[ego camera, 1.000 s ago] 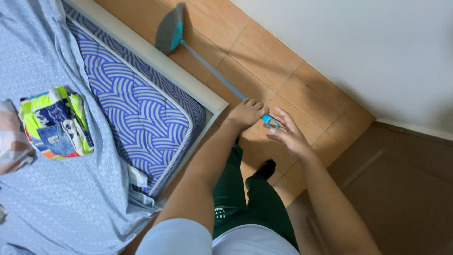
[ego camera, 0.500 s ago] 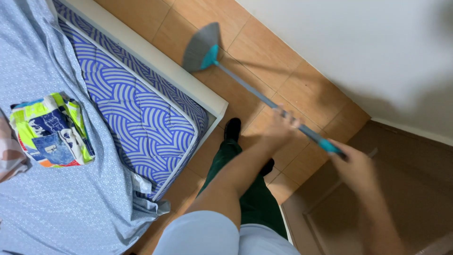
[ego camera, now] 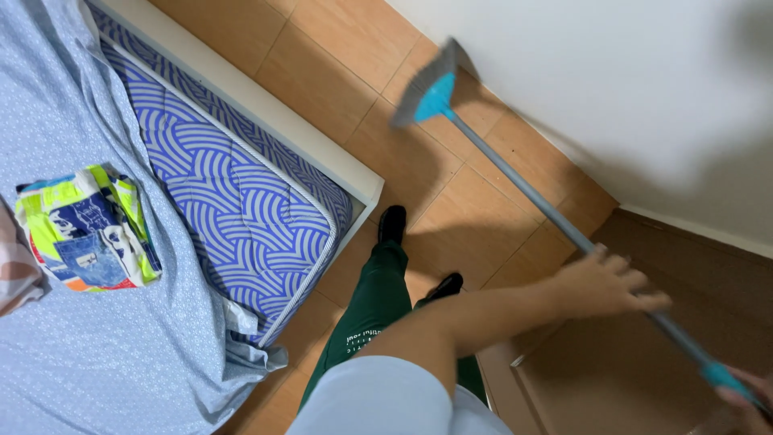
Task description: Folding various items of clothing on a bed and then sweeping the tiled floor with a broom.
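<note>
I hold a long broom with a grey pole (ego camera: 523,181) and a teal head with grey bristles (ego camera: 423,84). The head is over the tan floor tiles next to the white wall. My left hand (ego camera: 608,282) wraps the pole about two thirds down. My right hand (ego camera: 745,399) grips the teal end of the handle at the bottom right corner and is mostly cut off by the frame. My legs in green trousers (ego camera: 374,310) and black shoes stand beside the bed.
A bed with a blue wave-patterned mattress (ego camera: 233,209) in a white frame (ego camera: 266,105) fills the left. A light blue sheet (ego camera: 97,354) lies over it, with a folded colourful cloth (ego camera: 84,229) on top. A dark brown door (ego camera: 636,362) is at lower right.
The broom head has swept from beside the bed frame rightward to the wall. Both hands have moved right and down along with the pole.
</note>
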